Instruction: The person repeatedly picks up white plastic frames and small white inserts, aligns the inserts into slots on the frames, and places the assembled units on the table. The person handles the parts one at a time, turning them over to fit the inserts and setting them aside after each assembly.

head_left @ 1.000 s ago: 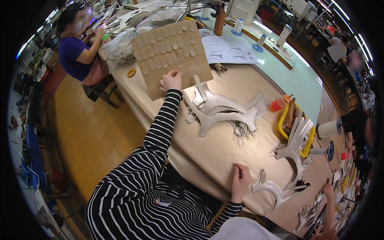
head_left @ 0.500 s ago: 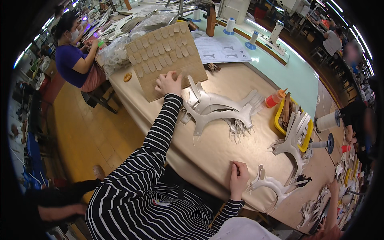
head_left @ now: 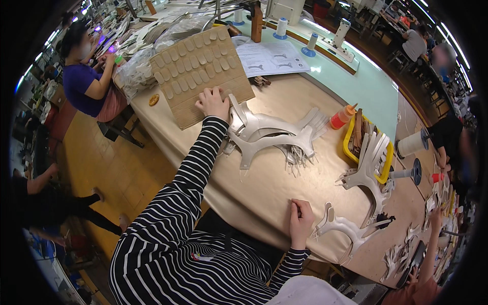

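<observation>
My left hand [head_left: 213,105] lies on the lower part of a brown cardboard sheet [head_left: 190,104], its fingers bent and drawn together. Whatever is under the fingertips is hidden. Pale oval pieces [head_left: 195,61] sit in rows on the upper part of that sheet. Just right of this hand are silvery-white, curved, forked pieces [head_left: 274,145], stacked and overlapping, with loose thread ends at their lower edge. My right hand [head_left: 301,219] is curled closed at the near table edge, and its inside cannot be seen. Close to it on the right lies another forked white piece [head_left: 345,226].
A red bottle with an orange tip [head_left: 342,117] stands beside a yellow basket [head_left: 348,145] of brown strips. White strips and a forked piece [head_left: 370,175] lean against the basket. Thread spools [head_left: 413,142] stand right; a printed sheet [head_left: 272,58] lies behind. A person in purple [head_left: 81,84] sits far left.
The view has shifted slightly, moving the table up and left. My left hand has slid a little rightward on the cardboard; my right hand stays curled. Someone at the far left has moved into view.
</observation>
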`<state>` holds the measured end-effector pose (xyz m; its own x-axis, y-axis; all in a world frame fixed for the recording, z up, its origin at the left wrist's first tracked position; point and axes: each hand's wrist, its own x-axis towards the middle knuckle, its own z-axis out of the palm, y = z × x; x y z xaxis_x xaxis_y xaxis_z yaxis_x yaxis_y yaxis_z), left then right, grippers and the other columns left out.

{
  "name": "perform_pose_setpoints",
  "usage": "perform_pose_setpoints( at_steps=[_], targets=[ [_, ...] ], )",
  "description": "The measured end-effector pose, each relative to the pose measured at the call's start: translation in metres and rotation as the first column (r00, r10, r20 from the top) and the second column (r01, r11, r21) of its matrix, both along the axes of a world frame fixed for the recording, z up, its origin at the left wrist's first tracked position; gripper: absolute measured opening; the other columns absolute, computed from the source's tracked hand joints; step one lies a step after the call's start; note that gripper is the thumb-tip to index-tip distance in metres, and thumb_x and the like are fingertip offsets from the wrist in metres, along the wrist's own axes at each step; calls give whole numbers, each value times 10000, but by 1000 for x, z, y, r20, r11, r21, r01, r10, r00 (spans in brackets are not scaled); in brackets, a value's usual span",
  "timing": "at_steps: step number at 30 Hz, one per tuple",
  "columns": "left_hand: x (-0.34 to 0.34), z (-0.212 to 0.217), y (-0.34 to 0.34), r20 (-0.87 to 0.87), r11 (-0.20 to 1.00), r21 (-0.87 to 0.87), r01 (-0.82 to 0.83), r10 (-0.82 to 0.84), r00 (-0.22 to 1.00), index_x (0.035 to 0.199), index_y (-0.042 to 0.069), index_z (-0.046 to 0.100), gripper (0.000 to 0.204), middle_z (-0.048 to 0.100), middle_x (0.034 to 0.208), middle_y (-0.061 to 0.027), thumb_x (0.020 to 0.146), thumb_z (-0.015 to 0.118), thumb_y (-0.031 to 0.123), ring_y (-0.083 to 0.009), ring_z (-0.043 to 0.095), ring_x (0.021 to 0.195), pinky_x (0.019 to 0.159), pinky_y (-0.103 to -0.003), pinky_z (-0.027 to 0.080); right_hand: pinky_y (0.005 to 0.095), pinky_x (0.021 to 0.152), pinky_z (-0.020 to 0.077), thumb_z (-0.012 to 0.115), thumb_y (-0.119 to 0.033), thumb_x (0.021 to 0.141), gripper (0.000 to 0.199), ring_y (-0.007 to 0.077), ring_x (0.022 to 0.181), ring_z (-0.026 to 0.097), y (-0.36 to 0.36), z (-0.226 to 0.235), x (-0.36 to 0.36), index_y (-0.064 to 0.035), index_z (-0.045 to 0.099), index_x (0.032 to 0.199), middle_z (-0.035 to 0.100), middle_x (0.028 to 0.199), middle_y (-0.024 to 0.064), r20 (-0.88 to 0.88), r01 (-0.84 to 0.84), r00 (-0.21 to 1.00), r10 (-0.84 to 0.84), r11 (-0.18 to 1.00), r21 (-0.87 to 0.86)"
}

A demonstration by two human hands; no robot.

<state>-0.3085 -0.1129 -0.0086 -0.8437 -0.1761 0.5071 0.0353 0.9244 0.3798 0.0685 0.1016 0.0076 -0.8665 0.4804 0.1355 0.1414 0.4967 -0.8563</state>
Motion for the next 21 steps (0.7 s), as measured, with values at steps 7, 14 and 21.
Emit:
perform_pose_setpoints(
  at_steps=[7, 14, 21],
  targets=[
    [-2, 5, 0, -17, 998, -33, 44, -45, 999, 947, 202, 676, 218, 558, 1090, -38, 756, 779, 226, -265, 474, 1141, 944, -507, 308, 285, 638, 467, 631, -35, 952, 109, 180, 704, 582, -1, 2, -1, -4, 703, 1027, 661, 921, 96, -35, -2, 999, 3, 1000, 26],
    [-5, 1, -4, 5, 987, -58, 148, -148, 989, 862, 195, 669, 110, 625, 970, 14, 774, 734, 195, -230, 524, 1081, 940, -509, 303, 281, 649, 460, 641, -56, 953, 101, 167, 746, 591, -2, 4, -1, -5, 710, 1006, 660, 903, 85, 10, 17, 1000, -17, 1000, -24],
    [11, 29, -29, -76, 969, 241, 61, -44, 996, 887, 189, 699, 111, 674, 936, 7, 814, 753, 252, -200, 585, 981, 925, -437, 329, 266, 621, 442, 640, -48, 954, 100, 145, 705, 561, -1, 2, 0, -2, 710, 1007, 651, 887, 78, -1, 9, 1000, -9, 1000, -21]
  ],
)
